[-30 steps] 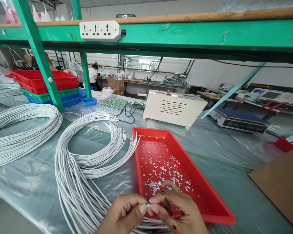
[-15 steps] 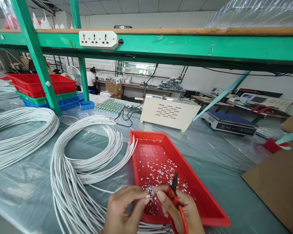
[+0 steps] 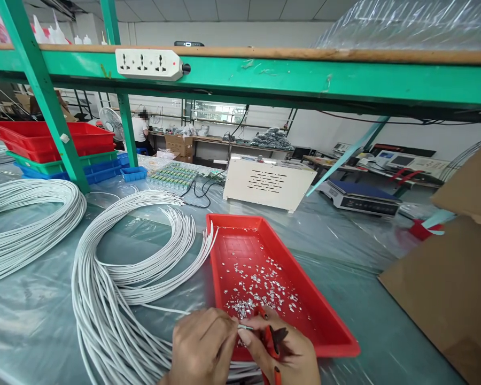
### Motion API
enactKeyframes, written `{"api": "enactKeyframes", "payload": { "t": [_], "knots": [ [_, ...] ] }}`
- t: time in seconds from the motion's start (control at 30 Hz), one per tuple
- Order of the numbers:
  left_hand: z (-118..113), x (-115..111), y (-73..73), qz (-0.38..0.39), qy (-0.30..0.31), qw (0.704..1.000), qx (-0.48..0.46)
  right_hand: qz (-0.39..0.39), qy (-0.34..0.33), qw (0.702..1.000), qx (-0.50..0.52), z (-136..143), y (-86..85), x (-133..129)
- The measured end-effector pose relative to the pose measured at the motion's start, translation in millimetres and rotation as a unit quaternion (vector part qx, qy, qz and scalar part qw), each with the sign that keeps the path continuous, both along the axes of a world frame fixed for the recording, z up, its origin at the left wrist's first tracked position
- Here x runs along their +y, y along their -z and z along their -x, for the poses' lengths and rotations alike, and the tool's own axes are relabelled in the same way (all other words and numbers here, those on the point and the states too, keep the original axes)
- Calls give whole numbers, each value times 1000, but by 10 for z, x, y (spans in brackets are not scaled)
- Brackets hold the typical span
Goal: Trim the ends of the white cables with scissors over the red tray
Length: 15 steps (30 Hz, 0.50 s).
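My left hand (image 3: 204, 345) pinches a white cable near its end, over the near end of a red tray (image 3: 332, 342). Touching the cable's tip (image 3: 245, 326) are the thumb and forefinger of my right hand (image 3: 291, 350), which also holds orange-handled scissors (image 3: 273, 342) against the palm, their dark blades pointing right. Small silvery scraps (image 3: 260, 286) lie scattered in the tray. A large coiled bundle of white cables (image 3: 100, 289) rests left of the tray, with part of it running beneath my hands.
Another cable coil (image 3: 32, 224) lies at the far left, below stacked trays (image 3: 56, 139). Behind the red tray stand a cream metal box (image 3: 266, 182) and a scale (image 3: 358, 198). Cardboard (image 3: 444, 289) is at the right. A green shelf beam (image 3: 264, 75) crosses above. A person sits far back.
The scissors have turned in my right hand, from blades pointing up to blades pointing right. My hands have come closer together at the cable's tip. The whole view has shifted slightly.
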<state>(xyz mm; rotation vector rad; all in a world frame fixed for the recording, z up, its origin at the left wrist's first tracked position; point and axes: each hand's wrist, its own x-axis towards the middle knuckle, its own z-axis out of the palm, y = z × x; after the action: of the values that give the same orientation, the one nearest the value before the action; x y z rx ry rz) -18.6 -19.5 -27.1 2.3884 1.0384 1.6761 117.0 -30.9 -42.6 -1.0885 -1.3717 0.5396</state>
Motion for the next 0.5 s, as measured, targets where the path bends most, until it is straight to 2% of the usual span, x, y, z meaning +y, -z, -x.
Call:
{"api": "enactKeyframes", "payload": {
  "t": [0.07, 0.17, 0.23, 0.3, 0.4, 0.43, 0.5],
  "knots": [
    [0, 11, -12, 23, 24, 999, -5, -13, 7, 999, -34, -15, -1, -7],
    [34, 31, -100, 123, 86, 989, 4, -60, 14, 989, -133, -78, -31, -10],
    [82, 54, -196, 217, 137, 966, 26, -99, 2, 977, -187, -126, -56, -7],
    [136, 98, -289, 318, 202, 925, 44, -111, -10, 972, -205, -149, -73, -4],
    [179, 210, -363, 462, 283, 839, 50, -59, -15, 983, -172, -119, -84, -6],
    [176, 255, -362, 487, 294, 822, 43, -26, -7, 990, -136, -102, -85, -4],
    [143, 341, -324, 499, 286, 818, 17, 62, 23, 998, -20, -92, -84, 13]
  ]
}}
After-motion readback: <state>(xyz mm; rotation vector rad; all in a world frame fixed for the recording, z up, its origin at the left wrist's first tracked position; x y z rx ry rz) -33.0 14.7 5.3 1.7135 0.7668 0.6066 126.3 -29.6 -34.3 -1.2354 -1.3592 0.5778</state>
